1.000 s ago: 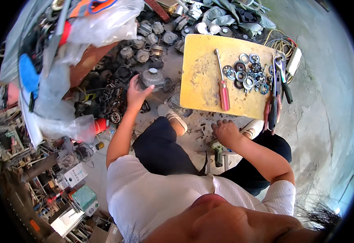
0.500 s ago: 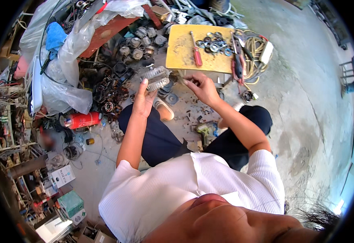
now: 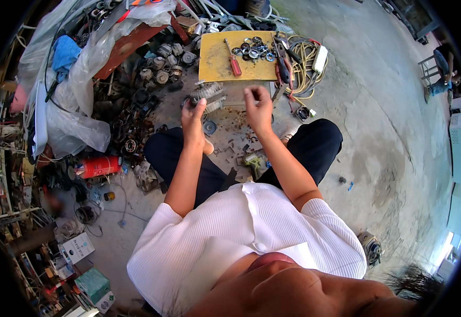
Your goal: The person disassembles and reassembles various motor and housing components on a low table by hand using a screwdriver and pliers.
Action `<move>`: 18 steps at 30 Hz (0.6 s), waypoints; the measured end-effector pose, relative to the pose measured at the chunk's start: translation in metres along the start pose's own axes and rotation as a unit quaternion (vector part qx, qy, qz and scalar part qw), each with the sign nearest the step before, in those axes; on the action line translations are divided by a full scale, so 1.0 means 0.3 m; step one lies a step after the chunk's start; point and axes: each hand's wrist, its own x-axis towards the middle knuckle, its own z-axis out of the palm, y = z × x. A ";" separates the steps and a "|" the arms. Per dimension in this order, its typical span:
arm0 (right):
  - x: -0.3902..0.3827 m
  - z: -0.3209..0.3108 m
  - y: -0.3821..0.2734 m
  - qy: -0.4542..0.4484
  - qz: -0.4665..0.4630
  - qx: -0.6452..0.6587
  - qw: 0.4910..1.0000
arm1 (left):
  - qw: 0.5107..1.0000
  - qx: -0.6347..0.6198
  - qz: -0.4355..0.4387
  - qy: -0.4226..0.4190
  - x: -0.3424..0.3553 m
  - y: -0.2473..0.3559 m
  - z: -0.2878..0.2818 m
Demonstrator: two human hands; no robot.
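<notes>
A grey finned metal housing, like a small motor casing, rests in my left hand, whose thumb and fingers close round its near side. My right hand is raised to the right of it, apart from the housing, with fingers curled in; anything in them is hidden. Just beyond both hands is a low stand with a yellow top. On this lie a red-handled screwdriver, several metal rings or bearings and dark-handled pliers.
A green power drill lies on the floor between my legs. Used motor parts are heaped at the left, near a red cylinder. Coiled cable and a white power strip sit right of the stand.
My right hand has drawn its fingers in and turned more upright. The left hand still holds the housing, which is now tilted differently. The whole view has shifted a little.
</notes>
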 end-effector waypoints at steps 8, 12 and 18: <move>-0.015 0.025 0.228 -0.132 0.009 -0.089 0.987 | 0.985 -0.108 -0.132 0.018 0.027 -0.034 -0.158; 0.003 0.023 -0.060 -0.177 -0.018 0.009 0.984 | 0.993 -0.057 -0.095 0.049 -0.012 -0.031 -0.151; -0.033 0.056 -0.057 -0.219 0.142 0.142 0.955 | 0.998 -0.028 0.029 0.039 -0.027 -0.025 -0.059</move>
